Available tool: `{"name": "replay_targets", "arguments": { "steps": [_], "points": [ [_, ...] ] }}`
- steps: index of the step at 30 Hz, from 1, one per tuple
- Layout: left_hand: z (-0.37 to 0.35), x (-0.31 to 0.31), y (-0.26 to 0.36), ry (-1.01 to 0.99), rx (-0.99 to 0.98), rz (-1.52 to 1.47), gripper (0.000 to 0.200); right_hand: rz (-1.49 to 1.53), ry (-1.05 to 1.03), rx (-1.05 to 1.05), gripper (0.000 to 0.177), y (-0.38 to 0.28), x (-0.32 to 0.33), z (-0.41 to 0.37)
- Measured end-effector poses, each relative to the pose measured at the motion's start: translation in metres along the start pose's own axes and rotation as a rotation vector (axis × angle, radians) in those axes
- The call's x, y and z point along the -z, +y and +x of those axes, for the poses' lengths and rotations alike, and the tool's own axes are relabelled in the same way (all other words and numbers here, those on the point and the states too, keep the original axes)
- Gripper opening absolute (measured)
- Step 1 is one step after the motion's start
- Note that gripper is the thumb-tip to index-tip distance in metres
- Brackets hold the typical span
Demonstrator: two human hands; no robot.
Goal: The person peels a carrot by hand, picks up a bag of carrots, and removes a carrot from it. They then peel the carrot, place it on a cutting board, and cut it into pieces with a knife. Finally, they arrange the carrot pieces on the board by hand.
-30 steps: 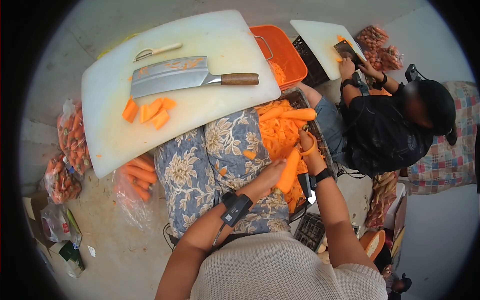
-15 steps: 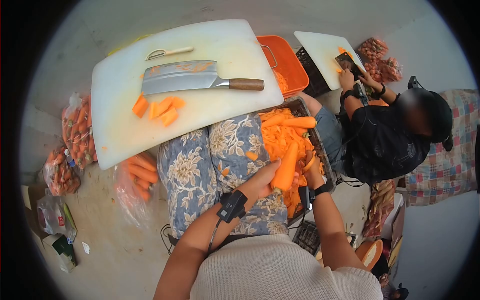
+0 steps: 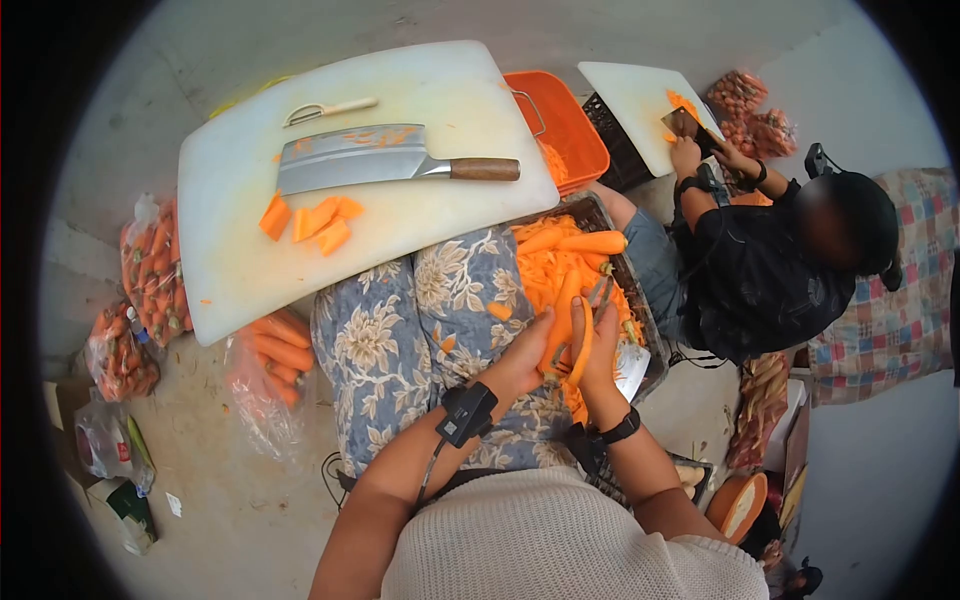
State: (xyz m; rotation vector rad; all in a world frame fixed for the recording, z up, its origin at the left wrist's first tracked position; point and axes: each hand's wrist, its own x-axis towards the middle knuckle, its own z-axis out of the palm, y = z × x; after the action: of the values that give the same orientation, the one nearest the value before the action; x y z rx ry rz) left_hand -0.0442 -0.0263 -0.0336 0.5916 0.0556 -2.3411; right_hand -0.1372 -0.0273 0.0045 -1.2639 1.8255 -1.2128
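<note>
My left hand (image 3: 528,352) is closed around the lower part of a large carrot (image 3: 563,318), held tilted over a crate of carrot peelings. Close against the carrot is my right hand (image 3: 598,345), its fingers bent around what looks like a peeler (image 3: 604,288), mostly hidden by the fingers. A long orange strip of peel (image 3: 581,350) hangs between the two hands. Below them, the black crate (image 3: 655,335) holds curled carrot peelings (image 3: 535,275) and whole carrots (image 3: 593,243).
Ahead, a white cutting board (image 3: 400,225) bears a cleaver (image 3: 355,158), another peeler (image 3: 330,110) and carrot chunks (image 3: 320,218). An orange tub (image 3: 565,110) stands beyond. Bagged carrots (image 3: 150,265) lie left. At right, a co-worker (image 3: 770,260) cuts on another board (image 3: 635,100).
My right hand has moved in toward the carrot and now shows its palm side. The carrot has shifted slightly left and turned more upright. The co-worker's hands have moved slightly.
</note>
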Motion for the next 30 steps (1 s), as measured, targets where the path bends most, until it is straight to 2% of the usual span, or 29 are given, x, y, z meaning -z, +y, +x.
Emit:
{"name": "replay_targets", "arguments": {
  "steps": [5, 7, 14, 16, 20, 22, 25, 29, 30],
  "points": [
    [0.000, -0.005, 0.003, 0.069, -0.040, 0.136, 0.039, -0.059, -0.022, 0.032, 0.027, 0.016, -0.002, 0.015],
    [0.003, -0.005, 0.003, 0.074, -0.025, 0.167, 0.039, -0.209, -0.014, 0.079, 0.028, 0.020, 0.000, 0.019],
    [0.000, -0.013, 0.005, 0.154, -0.029, 0.289, 0.049, -0.180, 0.047, 0.079, 0.027, 0.026, 0.001, 0.028],
    [0.004, -0.006, 0.001, 0.145, -0.008, 0.338, 0.050, -0.048, 0.027, -0.185, 0.026, 0.027, 0.003, 0.036],
    [0.007, -0.002, -0.002, 0.199, 0.053, 0.457, 0.051, 0.076, 0.026, -0.158, 0.026, 0.028, 0.004, 0.054],
    [0.006, -0.003, -0.001, 0.190, 0.034, 0.423, 0.050, 0.078, -0.010, -0.244, 0.028, 0.015, 0.001, 0.057],
    [0.006, -0.001, -0.002, 0.164, 0.016, 0.360, 0.050, 0.097, 0.007, -0.155, 0.030, 0.039, -0.004, 0.068],
    [0.002, -0.004, -0.003, 0.166, 0.058, 0.324, 0.049, 0.087, -0.006, -0.213, 0.028, 0.056, 0.005, 0.092],
    [0.003, -0.004, -0.003, 0.170, 0.059, 0.325, 0.049, 0.000, -0.001, -0.213, 0.028, 0.064, 0.004, 0.096]
  ]
}}
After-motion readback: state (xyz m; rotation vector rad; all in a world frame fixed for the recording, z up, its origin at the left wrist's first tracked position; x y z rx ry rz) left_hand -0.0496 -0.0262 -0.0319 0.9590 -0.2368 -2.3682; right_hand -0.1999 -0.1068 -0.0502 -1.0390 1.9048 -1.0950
